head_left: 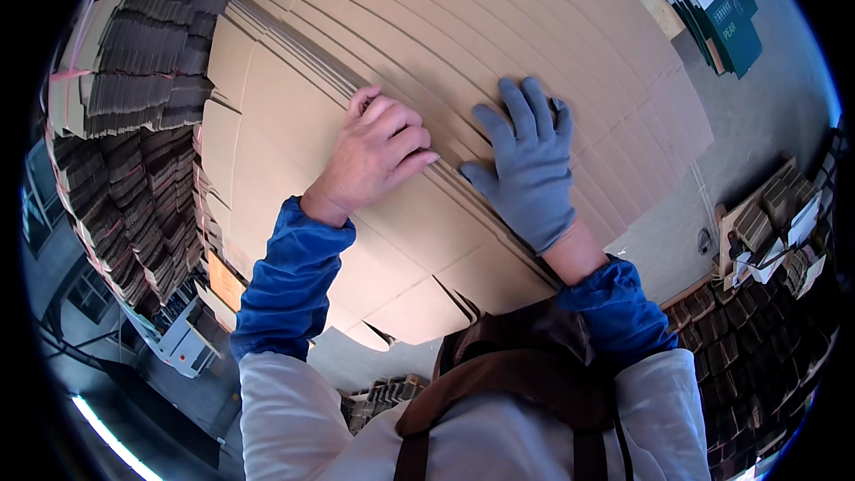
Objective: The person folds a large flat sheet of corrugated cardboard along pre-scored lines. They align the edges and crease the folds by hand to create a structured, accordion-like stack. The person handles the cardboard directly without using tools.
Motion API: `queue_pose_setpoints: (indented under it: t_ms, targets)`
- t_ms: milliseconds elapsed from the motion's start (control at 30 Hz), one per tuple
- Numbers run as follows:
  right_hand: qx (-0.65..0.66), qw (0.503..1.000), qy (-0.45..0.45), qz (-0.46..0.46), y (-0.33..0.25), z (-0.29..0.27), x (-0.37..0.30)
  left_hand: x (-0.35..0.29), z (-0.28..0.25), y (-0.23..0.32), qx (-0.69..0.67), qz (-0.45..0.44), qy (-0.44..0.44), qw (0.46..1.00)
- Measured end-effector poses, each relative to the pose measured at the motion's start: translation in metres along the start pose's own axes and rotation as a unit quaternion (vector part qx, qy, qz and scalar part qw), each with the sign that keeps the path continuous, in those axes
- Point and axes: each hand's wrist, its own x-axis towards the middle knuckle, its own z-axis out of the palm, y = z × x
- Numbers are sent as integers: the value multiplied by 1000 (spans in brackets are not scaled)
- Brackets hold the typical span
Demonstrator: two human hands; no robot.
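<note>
A broad spread of overlapping flat brown cardboard sheets (499,27) lies in front of me, fanned out in steps. My bare left hand (378,144) is curled over the raised edges of a bunch of cardboard sheets (298,53) near the middle, its fingertips partly hidden there. To its right, my right hand (527,160), in a grey glove, rests palm down on the fanned sheets. Its fingers are stretched out and apart, and nothing is in them. Blue sleeve covers reach up both forearms.
Tall tied stacks of folded cardboard (134,53) stand at the left. Green printed boxes (730,27) lie at the far right. On the right, a wooden crate (757,223) holds cardboard pieces, with more dark cardboard stacks (748,347) below it. Grey floor (668,258) shows beside the sheets.
</note>
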Motion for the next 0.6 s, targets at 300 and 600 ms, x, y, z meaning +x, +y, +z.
queue_pose_setpoints:
  t_ms: [300, 600]
  targets:
    - [-1, 1000, 1, 4, 0, 4, 4, -6, 14, -3, -30, -18, 26, 999]
    - [-11, 1000, -1, 0, 1, 5, 4, -10, 16, -7, -40, -26, 19, 999]
